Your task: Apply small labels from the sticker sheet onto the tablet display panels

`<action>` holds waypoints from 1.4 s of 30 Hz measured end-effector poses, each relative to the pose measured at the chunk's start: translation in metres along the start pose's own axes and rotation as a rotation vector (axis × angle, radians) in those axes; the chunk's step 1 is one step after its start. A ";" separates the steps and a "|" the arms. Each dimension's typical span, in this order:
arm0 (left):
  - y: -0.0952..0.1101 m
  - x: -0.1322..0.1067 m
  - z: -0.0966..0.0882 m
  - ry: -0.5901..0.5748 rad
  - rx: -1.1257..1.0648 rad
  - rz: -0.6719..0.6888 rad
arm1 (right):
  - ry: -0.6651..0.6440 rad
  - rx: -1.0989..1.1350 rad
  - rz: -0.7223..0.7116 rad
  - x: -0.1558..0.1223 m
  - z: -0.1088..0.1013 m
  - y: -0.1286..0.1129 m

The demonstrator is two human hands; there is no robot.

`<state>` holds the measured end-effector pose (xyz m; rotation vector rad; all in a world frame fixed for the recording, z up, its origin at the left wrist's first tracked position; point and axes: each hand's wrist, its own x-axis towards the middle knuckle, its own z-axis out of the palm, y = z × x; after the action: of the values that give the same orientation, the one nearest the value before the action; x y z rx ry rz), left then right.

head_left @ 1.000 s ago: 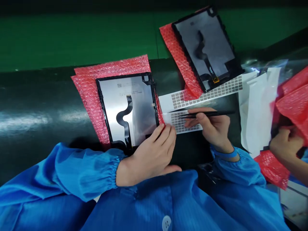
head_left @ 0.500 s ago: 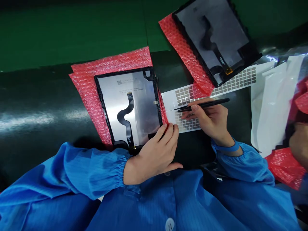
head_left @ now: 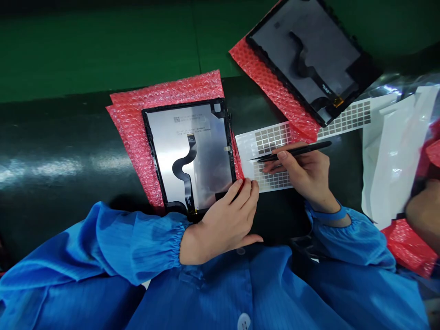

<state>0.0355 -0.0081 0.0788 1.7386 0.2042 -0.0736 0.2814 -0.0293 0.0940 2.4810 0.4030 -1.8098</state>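
A tablet screen panel point(head_left: 199, 151) lies back side up on red bubble wrap point(head_left: 134, 133), with a black flex cable point(head_left: 185, 172) snaking down its middle. My left hand point(head_left: 223, 222) rests with its fingers flat on the panel's lower right corner, holding nothing. My right hand point(head_left: 307, 176) is closed on black tweezers point(head_left: 292, 151). The tweezer tips point left over a white sheet of small grey stickers point(head_left: 271, 176), just right of the panel.
A second panel point(head_left: 309, 55) on red bubble wrap lies at the upper right, over a longer sticker strip point(head_left: 347, 119). White bags point(head_left: 388, 156) and more red wrap point(head_left: 409, 247) sit at the right, where another person's hand point(head_left: 424, 215) shows. A green belt point(head_left: 103, 46) runs behind.
The view has shifted a little, so everything sits slightly further right. The tweezer tips have moved left along the sticker sheet. My left hand stays on the panel's corner.
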 end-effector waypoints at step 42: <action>-0.091 -0.064 -0.036 -0.164 -0.177 -0.178 | -0.050 0.008 0.122 0.048 0.171 -0.068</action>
<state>-0.0459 0.0361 0.0070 1.5266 0.2379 -0.3179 0.1205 0.0134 0.0023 2.4018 0.2365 -1.8254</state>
